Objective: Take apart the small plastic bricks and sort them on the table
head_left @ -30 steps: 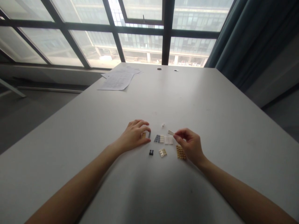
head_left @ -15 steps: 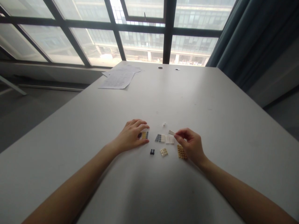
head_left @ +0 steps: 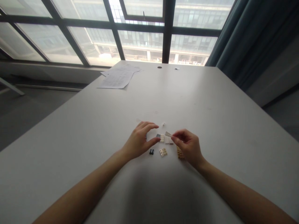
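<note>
Between the thumb and fingers of my right hand (head_left: pixel 187 142) is a small white wedge-shaped building brick (head_left: pixel 168 134), tilted above the table. My left hand (head_left: pixel 143 139) hangs with thumb and fingers apart and holds nothing. Its thumb tip overlaps the grey studded bricks (head_left: pixel 158 136), which sit beside white studded bricks (head_left: pixel 162 138) and smooth white pieces (head_left: pixel 169 140). Nearer me lie a black brick (head_left: pixel 151 151) and a cream studded plate (head_left: pixel 163 151). A tan studded brick (head_left: pixel 180 153) is partly covered by my right hand. The yellow pieces are hidden behind my left hand.
A tiny white piece (head_left: pixel 163 124) stands just beyond the bricks. Printed papers (head_left: pixel 116 79) lie at the far left of the white table (head_left: pixel 210 186). Two round cable holes are near its far edge. A dark curtain (head_left: pixel 235 37) hangs at the right.
My left hand has moved right, away from the yellow pieces and over to the grey bricks, with its fingers spread. My right hand has shifted slightly left with the white brick.
</note>
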Demonstrator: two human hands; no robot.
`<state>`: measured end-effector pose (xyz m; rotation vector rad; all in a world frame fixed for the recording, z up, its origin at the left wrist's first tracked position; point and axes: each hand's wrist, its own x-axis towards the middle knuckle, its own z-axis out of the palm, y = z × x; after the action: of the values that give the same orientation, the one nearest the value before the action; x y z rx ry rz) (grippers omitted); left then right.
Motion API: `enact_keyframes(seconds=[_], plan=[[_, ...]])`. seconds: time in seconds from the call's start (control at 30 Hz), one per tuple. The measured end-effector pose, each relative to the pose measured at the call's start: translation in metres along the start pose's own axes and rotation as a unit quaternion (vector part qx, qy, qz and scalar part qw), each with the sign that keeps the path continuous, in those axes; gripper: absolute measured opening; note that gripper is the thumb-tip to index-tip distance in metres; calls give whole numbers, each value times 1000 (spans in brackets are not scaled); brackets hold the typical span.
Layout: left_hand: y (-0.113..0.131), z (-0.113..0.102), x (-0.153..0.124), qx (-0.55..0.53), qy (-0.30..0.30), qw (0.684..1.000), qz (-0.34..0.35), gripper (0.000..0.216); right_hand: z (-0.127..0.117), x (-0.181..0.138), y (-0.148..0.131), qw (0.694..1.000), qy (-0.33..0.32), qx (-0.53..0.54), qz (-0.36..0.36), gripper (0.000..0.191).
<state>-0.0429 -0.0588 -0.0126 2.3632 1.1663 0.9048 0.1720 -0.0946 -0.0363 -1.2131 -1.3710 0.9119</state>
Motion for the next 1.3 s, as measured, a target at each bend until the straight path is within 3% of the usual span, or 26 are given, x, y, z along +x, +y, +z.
enact_keyframes(seconds=[0.2,0.4,0.6,0.7,0.8,0.87,1.03,1.3], plan=[[35,25,10,-180,32,978,-96,6,8,-9,-5,998,-23,51,0,11],[29,28,10,-336,30,926,-167,25,9,-8,-5,999,21,35,-24,11],[33,27,9,-374,34,910,-177,17,11,-9,-4,999,25,35,-26,10],[31,19,14,-306,43,936,-168,16,11,-10,-5,999,11,7,-44,7],[19,6,21,-143,41,978,-147,13,10,-10,-6,999,6,-19,-49,5],[9,0,24,-39,22,990,-137,14,10,-10,-7,998,6,-27,-48,5],[-12,-3,27,124,-49,986,-104,15,11,-10,-7,998,-7,-36,-51,5],[-31,6,34,158,-75,984,-33,16,10,-11,-1,998,-16,-44,-52,6]])
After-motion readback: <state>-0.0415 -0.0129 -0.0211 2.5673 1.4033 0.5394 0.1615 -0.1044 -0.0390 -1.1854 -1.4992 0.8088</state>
